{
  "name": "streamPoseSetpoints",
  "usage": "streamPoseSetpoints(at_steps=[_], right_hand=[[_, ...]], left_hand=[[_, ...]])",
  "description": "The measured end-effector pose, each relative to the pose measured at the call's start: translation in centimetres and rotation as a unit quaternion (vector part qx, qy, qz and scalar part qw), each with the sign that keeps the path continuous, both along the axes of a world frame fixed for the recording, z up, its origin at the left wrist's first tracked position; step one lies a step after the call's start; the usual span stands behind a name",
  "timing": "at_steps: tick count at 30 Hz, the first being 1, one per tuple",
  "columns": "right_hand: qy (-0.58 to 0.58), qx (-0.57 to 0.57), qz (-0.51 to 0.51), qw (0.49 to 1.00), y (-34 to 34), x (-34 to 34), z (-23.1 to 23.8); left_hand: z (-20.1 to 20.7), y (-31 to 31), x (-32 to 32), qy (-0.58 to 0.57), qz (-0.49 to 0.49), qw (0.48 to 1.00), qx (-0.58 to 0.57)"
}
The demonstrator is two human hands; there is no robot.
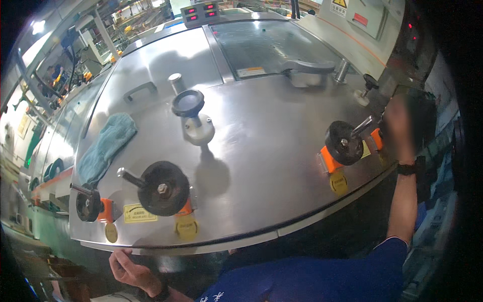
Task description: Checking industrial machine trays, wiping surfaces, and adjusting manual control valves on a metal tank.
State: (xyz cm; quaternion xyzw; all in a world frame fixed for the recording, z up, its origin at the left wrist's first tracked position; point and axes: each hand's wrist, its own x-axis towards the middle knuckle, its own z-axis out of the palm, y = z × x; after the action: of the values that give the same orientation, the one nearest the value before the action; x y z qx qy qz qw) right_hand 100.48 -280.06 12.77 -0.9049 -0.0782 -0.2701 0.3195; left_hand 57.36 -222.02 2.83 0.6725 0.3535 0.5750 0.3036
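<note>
In front of me is a broad stainless steel machine top [271, 166]. My left hand [133, 272] is low at its front edge, the fingers curled in with nothing visible in them. My right hand [400, 126] reaches up along the right edge, beside an orange counter [376, 139]. It is smeared, so its fingers and anything they touch cannot be made out. Close to it on the left is a black handwheel [344, 143] with a metal crank handle. A larger black handwheel [163, 189] and a smaller one [88, 204] sit at the front left, nearer my left hand.
A teal cloth [108, 146] lies on the left side of the top. A black round knob [188, 103] stands mid-left. Further back are a grey handle [308, 66], a glass window [276, 45] and a box with red displays [199, 14].
</note>
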Motion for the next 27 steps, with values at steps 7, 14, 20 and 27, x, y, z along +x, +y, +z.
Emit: streamPoseSetpoints(at_steps=[7,14,20,27], right_hand=[[-0.034,-0.057,-0.048,0.997,-0.3,0.7,-1.1],[-0.066,-0.119,-0.111,0.984,0.2,1.3,-1.4],[-0.031,-0.121,-0.147,0.981,-0.2,2.6,-1.6],[-0.034,-0.156,-0.206,0.966,0.5,3.6,-2.1]], left_hand=[[-1.0,6.6,-5.8,-0.005,-0.009,1.000,-0.003],[-0.4,10.9,-7.8,0.020,0.012,1.000,-0.001],[-1.3,11.9,-8.6,0.022,-0.001,1.000,-0.006],[-1.2,11.0,-8.1,0.029,-0.016,0.999,-0.016]])
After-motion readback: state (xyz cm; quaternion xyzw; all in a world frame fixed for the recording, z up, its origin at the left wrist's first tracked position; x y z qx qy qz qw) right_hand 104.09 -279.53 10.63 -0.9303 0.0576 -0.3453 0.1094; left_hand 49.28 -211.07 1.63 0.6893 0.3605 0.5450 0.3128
